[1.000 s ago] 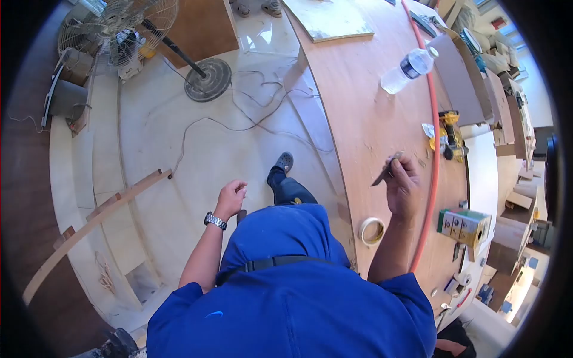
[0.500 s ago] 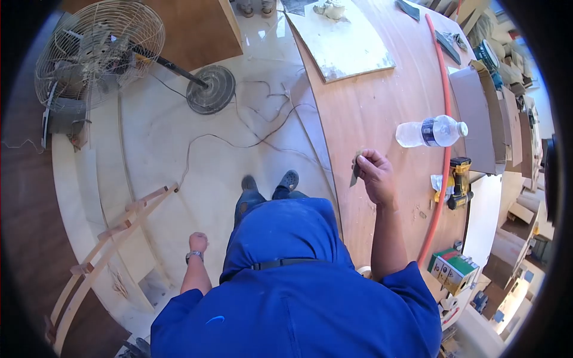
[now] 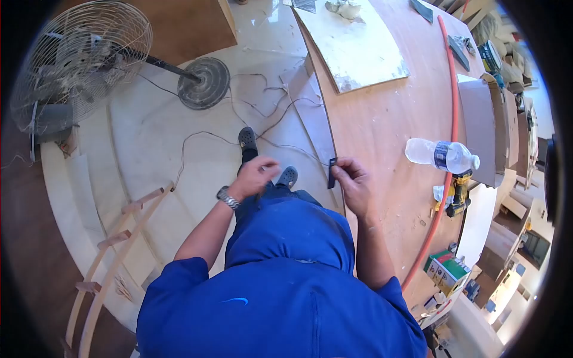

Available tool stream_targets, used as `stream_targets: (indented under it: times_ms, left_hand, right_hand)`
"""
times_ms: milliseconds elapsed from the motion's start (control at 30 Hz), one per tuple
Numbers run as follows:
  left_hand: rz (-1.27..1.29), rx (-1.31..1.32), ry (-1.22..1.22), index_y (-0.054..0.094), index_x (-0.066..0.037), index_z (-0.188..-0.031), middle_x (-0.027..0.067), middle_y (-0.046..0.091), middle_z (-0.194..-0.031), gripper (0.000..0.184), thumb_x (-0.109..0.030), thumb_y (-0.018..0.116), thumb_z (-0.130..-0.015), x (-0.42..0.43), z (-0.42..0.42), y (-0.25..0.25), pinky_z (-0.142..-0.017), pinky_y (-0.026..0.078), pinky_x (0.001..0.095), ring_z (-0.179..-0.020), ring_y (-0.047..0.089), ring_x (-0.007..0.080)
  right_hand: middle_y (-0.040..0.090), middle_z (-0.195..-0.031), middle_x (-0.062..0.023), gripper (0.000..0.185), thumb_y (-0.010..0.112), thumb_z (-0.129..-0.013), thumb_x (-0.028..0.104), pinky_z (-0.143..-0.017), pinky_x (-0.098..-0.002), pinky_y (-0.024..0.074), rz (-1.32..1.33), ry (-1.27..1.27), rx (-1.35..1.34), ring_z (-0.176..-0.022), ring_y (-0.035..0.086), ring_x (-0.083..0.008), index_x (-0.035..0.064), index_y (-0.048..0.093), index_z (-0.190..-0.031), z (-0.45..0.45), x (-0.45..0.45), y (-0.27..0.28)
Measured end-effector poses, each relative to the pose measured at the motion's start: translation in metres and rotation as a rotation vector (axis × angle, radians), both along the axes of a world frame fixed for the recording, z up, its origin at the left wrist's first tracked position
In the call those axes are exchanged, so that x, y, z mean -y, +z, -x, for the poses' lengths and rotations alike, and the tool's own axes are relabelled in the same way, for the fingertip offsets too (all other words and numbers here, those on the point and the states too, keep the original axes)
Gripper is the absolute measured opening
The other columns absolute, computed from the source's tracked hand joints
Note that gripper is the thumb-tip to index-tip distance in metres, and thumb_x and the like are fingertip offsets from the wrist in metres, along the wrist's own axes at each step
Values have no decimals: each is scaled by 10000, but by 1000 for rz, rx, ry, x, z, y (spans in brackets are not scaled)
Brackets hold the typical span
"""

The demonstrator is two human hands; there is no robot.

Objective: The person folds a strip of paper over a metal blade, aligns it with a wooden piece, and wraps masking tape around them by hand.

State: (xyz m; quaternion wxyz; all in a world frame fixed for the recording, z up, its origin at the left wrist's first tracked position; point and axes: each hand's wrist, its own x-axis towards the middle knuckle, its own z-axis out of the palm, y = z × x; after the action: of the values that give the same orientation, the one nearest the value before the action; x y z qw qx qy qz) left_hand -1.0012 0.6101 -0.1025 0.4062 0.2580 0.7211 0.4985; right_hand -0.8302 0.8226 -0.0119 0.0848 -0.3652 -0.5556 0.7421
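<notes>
Shirt mark: pale-blue swoosh (image 3: 234, 301) on the blue shirt (image 3: 268, 325); clearest brand sign I get.
Bottle lbl: clear bottle (image 3: 442, 156) w/ dark wraparound lbl; print too small for me to read.
Tin: green-&-white tin (image 3: 447, 270), small symbols on one side; wording illegible from here.
R hand: R hand (image 3: 354, 182) pinches a dark flat strip (image 3: 332, 173) btwn thumb & fingers, strip's long side running up-down in my view.
L hand: L hand (image 3: 253, 177), metal-band watch (image 3: 227, 197) at wrist, is blurred; fingers bent, narrow gap to thumb; can't tell if it's holding anything.
Bench edge: strip is at the L edge of the wooden bench (image 3: 382, 122) in view; can't tell if they touch.
Bench top: whitish panel (image 3: 364, 51) at far end; red hose (image 3: 455, 95) runs lengthwise nr R side, bottle overlapping it; yellow-black drill (image 3: 458, 194) near both.
Floor: pale floor (image 3: 152, 140) spreads btwn bench & curved wooden frame (image 3: 142, 227); thin cord (image 3: 206, 132) snakes across; fan base (image 3: 203, 83) stands farther off.
</notes>
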Motion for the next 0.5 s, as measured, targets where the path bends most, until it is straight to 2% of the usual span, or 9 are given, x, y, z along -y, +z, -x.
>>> stream_targets:
  times_ms: [33,133,233,267,367,500]
  left_hand:
    - [-111,-19,-76,673,-21,-1083,64,691,-925,320,-268,706,-883,-18,3,13,-746,505,323,-824,648,180]
    - [-253,87,-141,664,-23,-1106,40,686,-913,315,-236,717,-880,-44,16,17,-738,502,293,-827,640,152]
    - [-78,530,-186,647,-14,-1138,31,678,-1012,315,-173,727,-878,-43,51,0,-807,503,274,-908,603,108]
    - [-64,411,-141,649,-1,-1112,28,681,-959,288,-150,722,-877,-40,60,-13,-783,506,259,-852,607,101]
    - [9,475,15,657,4,-1036,22,677,-890,214,-133,710,-882,-29,93,-51,-725,497,245,-780,602,88]
    - [90,478,149,649,2,-950,28,669,-830,178,-148,712,-877,-14,131,-140,-653,469,242,-718,583,79]
  right_hand:
    - [652,-835,-28,103,636,-924,35,-658,-234,498,-77,-21,51,-741,599,-84,-14,628,-1014,17,12,2]
    - [657,-841,-28,116,649,-916,57,-699,-241,503,-36,62,114,-766,603,-90,-19,642,-1004,54,28,-30]
    - [662,-848,-30,131,659,-912,75,-709,-244,502,83,-15,134,-778,605,-88,-20,652,-1001,98,41,-60]
    - [666,-857,-32,152,671,-907,90,-708,-241,500,75,-6,181,-782,607,-88,-22,656,-1008,110,43,-73]
    - [671,-870,-31,178,682,-903,105,-714,-238,495,181,-12,284,-796,606,-86,-27,657,-1019,156,52,-118]
    - [651,-868,-5,201,687,-913,166,-681,-223,451,266,74,228,-765,578,-78,5,664,-1032,212,47,-207]
